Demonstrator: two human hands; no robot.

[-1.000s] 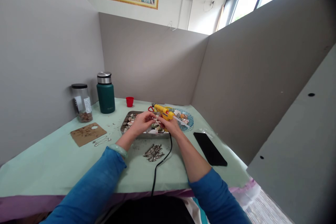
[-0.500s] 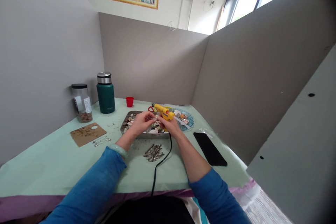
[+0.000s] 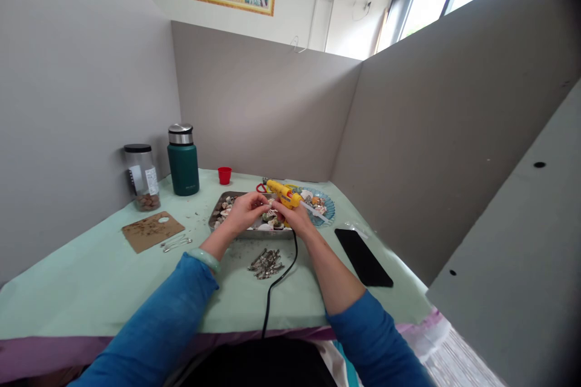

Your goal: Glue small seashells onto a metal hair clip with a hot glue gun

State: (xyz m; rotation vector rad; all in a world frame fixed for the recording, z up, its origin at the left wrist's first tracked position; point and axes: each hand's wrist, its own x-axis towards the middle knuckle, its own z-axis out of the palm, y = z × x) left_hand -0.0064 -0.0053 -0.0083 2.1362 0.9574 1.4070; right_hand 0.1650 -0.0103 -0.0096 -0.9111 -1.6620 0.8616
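Note:
Above the metal tray of shells, my left hand is closed in a pinch, its fingertips close to those of my right hand. What it pinches is too small to make out. My right hand is wrapped round a yellow hot glue gun, with a clear glue stick jutting from its rear. A black cord runs from under this hand down over the table's front edge. Between my forearms lies a pile of small metal pieces, perhaps pin backs or clips.
Behind my right hand stands a blue plate with shells. A black flat slab lies at right. On the left are a brown board, metal pins, a jar, a green flask and a red cup. Grey partitions enclose the table.

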